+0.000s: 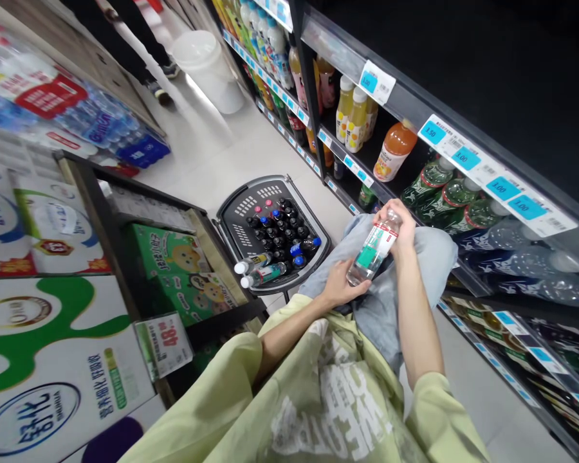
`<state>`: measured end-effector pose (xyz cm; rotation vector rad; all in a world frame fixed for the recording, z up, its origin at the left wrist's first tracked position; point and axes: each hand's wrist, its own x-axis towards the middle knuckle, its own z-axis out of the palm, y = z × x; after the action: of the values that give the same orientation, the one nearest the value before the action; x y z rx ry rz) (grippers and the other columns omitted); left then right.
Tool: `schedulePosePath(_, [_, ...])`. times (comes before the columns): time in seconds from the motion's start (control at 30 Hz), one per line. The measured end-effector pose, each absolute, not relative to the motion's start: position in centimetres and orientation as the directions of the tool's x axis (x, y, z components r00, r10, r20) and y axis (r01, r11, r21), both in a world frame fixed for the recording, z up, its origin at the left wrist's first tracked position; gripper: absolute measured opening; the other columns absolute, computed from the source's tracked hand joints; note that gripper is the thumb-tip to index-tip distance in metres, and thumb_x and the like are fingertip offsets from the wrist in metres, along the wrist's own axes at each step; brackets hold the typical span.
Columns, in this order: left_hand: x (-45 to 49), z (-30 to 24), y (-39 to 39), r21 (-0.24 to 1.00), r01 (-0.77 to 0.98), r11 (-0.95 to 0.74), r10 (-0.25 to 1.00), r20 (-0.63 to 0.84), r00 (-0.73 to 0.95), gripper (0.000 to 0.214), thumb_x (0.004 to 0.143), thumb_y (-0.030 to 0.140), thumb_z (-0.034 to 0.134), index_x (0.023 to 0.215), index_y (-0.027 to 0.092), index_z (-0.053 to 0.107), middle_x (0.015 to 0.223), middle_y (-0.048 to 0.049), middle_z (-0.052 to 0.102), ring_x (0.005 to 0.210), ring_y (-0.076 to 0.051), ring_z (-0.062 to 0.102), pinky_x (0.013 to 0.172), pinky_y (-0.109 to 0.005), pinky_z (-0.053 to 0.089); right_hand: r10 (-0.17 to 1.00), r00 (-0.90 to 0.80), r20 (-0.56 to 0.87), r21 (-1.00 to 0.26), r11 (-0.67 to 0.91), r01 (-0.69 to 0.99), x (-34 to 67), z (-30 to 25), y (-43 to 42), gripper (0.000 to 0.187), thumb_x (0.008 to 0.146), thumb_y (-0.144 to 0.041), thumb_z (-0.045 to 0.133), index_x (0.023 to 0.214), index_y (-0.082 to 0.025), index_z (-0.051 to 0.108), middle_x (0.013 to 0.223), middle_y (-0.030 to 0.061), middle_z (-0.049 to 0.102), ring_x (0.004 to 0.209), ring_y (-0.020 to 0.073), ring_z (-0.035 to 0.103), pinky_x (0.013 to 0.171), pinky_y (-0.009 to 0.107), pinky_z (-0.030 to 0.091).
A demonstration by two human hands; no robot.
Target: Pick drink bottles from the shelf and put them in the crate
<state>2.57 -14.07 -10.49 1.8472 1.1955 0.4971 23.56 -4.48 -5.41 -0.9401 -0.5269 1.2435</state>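
Observation:
I am crouched in a shop aisle, holding a clear water bottle [374, 249] with a green and white label over my knees. My right hand [399, 223] is wrapped around its cap end. My left hand [340, 285] grips its base. Just beyond my knees stands a dark basket [244, 212] packed with several dark-capped bottles, and two clear bottles [263, 269] lie across its near edge.
Drink shelves [463, 167] with blue price tags run along the right, holding juice and green bottles. Stacked cartons and a dark display rack [125, 244] stand at the left. A white bucket [207, 67] and another person's feet [161, 80] are further up the aisle.

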Motion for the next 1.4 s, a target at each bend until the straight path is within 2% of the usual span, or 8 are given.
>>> schedulePosePath(0.23, [2.3,-10.6,-14.2,0.888,0.445,-0.116,0.896,-0.1,0.433,0.057,0.079,0.068,0.085,0.105,0.019,0.074,0.095,-0.0097,0.075,0.093,-0.031,0.07,0.091,-0.048,0.061,0.937,0.29,-0.193,-0.834,-0.001,-0.552,23.5,-5.0,-4.6,0.038,0.081,-0.052,0.084,0.082,-0.026,0.056,0.058,-0.008,0.058,0.058,0.0182,0.072,0.056,0.028,0.058])
schedulePosePath(0.37, [2.1,-10.8,-13.8,0.975,0.166,0.144,0.879,-0.203,0.432,0.074,0.076,0.093,0.071,0.093,0.021,0.07,0.081,-0.0057,0.072,0.075,-0.023,0.067,0.074,-0.04,0.059,0.958,0.228,-0.173,-0.84,-0.022,-0.543,22.3,-4.3,-5.3,0.041,0.077,-0.05,0.091,0.097,-0.027,0.063,0.07,-0.0064,0.071,0.07,0.0198,0.078,0.064,0.029,0.062])
schedulePosePath(0.6, [-0.9,-11.5,-12.6,0.912,-0.1,0.398,0.862,-0.335,0.379,0.094,0.054,0.11,0.061,0.083,0.02,0.064,0.067,-0.004,0.062,0.057,-0.016,0.057,0.053,-0.031,0.051,0.964,-0.194,-0.185,-0.827,-0.259,-0.499,18.8,-4.8,-6.9,0.09,0.055,-0.036,0.106,0.134,-0.026,0.064,0.12,0.0081,0.087,0.087,0.0249,0.086,0.078,0.038,0.07])
schedulePosePath(0.77, [-6.0,-10.6,-12.3,0.963,0.112,0.247,0.864,-0.271,0.424,0.093,0.073,0.105,0.06,0.097,0.016,0.072,0.081,-0.0088,0.074,0.072,-0.023,0.069,0.07,-0.036,0.061,0.942,-0.317,-0.108,-0.912,-0.221,-0.346,17.2,-5.5,-7.5,0.09,0.054,-0.022,0.106,0.133,-0.026,0.063,0.113,0.0069,0.089,0.09,0.025,0.086,0.08,0.039,0.072])
schedulePosePath(0.93, [-9.8,-5.9,-11.4,0.798,0.569,-0.2,0.918,-0.051,0.394,0.05,0.108,0.061,0.054,0.125,0.019,0.075,0.129,-0.0155,0.074,0.122,-0.029,0.07,0.112,-0.046,0.058,0.975,-0.195,0.102,-0.995,0.103,-0.006,14.7,-5.7,-8.9,0.063,0.068,-0.032,0.102,0.124,-0.023,0.073,0.111,0.0081,0.089,0.095,0.0245,0.084,0.089,0.037,0.069])
schedulePosePath(1.1, [-9.1,0.3,-10.7,0.722,0.591,-0.358,0.878,0.046,0.476,0.041,0.11,0.045,0.057,0.141,0.021,0.068,0.111,-0.0078,0.068,0.098,-0.022,0.068,0.095,-0.036,0.06,0.876,-0.359,0.321,-0.825,0.445,0.347,13.0,-6.4,-9.5,0.048,0.087,-0.033,0.088,0.131,-0.022,0.072,0.126,0.0145,0.085,0.115,0.0313,0.081,0.101,0.045,0.066])
schedulePosePath(1.27, [-6.1,1.4,-10.3,0.529,0.714,-0.459,0.84,-0.005,0.543,0.022,0.105,0.042,0.07,0.115,0.023,0.07,0.107,-0.0073,0.066,0.105,-0.026,0.066,0.092,-0.037,0.06,0.785,-0.605,0.135,-0.619,0.543,0.567,11.6,-7.8,-9.4,0.019,0.09,-0.01,0.071,0.105,-0.021,0.076,0.109,0.0122,0.083,0.1,0.0286,0.079,0.081,0.035,0.064])
schedulePosePath(1.4, [-6.0,0.2,-10.6,0.438,0.781,-0.444,0.86,-0.035,0.508,0.02,0.1,0.038,0.078,0.108,0.023,0.066,0.112,-0.0082,0.066,0.11,-0.029,0.065,0.094,-0.041,0.061,0.774,-0.618,0.141,-0.568,0.574,0.59,11.3,-8.5,-8.9,0.028,0.089,-0.008,0.07,0.114,-0.019,0.076,0.112,0.0139,0.082,0.105,0.0296,0.077,0.083,0.036,0.064])
